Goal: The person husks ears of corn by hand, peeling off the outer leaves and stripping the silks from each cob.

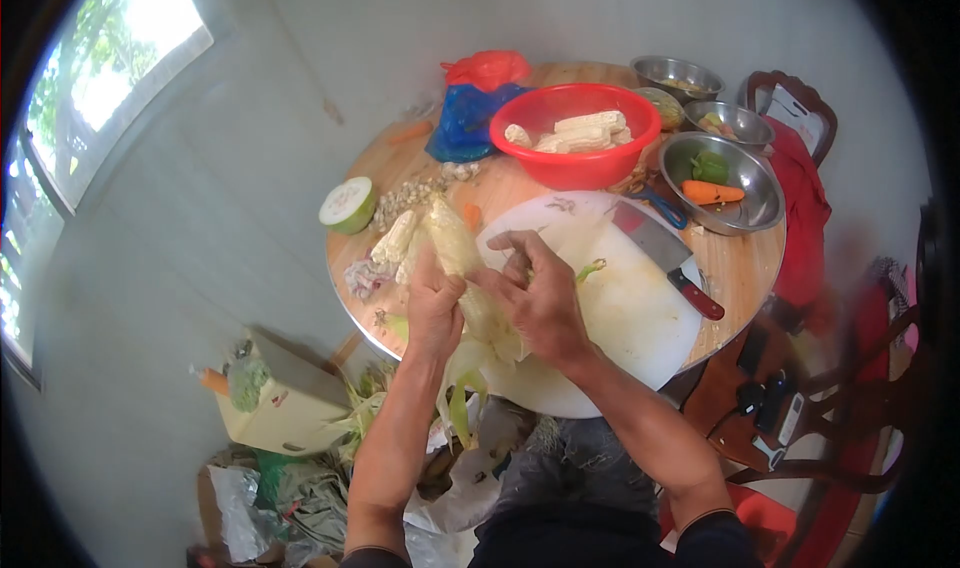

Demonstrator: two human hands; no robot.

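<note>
Here: left hand (437, 303), fingers clamped on corn (452, 238), by left edge of board (630, 318) | right hand (545, 293), fingers apart, beside corn | knife (668, 258), board's right edge

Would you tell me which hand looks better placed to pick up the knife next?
Probably the right hand: it is nearer the knife, which lies on the right side of the cutting board, while the left hand seems to grip the corn cob.

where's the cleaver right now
In the head view, the cleaver lies on the right side of the round white cutting board, just below the steel bowl with the carrot.
</note>
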